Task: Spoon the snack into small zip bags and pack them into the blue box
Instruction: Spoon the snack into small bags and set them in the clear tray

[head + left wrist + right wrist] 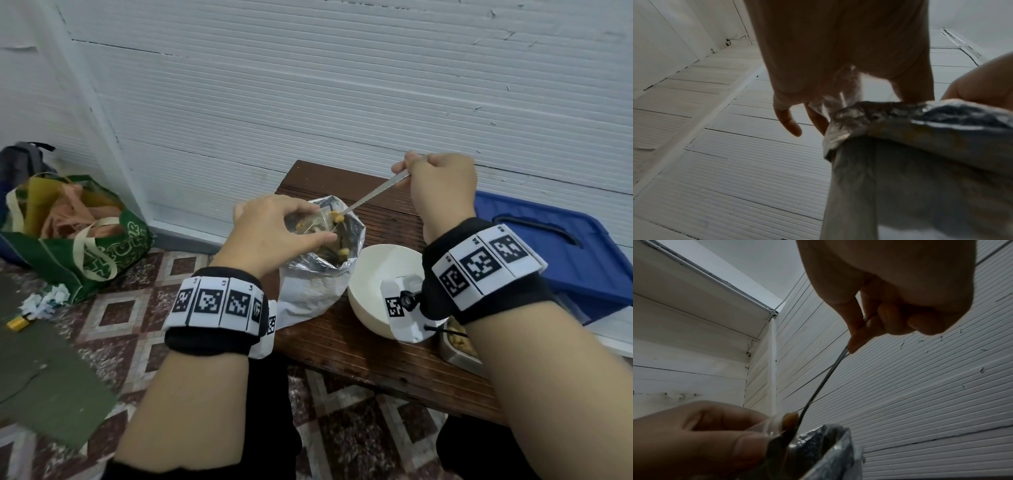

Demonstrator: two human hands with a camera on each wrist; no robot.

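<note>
A silver foil snack bag [317, 274] stands open on the brown wooden table [359, 349]. Over its mouth my left hand [274, 226] pinches a small clear zip bag [310, 222] open, with yellow snack pieces [335, 216] at its rim. From the upper right, my right hand [438, 185] grips a metal spoon [373, 195] by the end of its handle, and the bowl end reaches into the zip bag. In the right wrist view the spoon [822, 381] runs down from the right hand [879, 318] to the zip bag [777, 423]. The blue box [555, 246] sits at the right, lid on.
A white bowl [373, 274] stands right of the foil bag. A metal tin with snack pieces [455, 346] shows under my right forearm. On the tiled floor at the left are a green tote bag [78, 240], crumpled paper [44, 301] and a green mat [44, 390].
</note>
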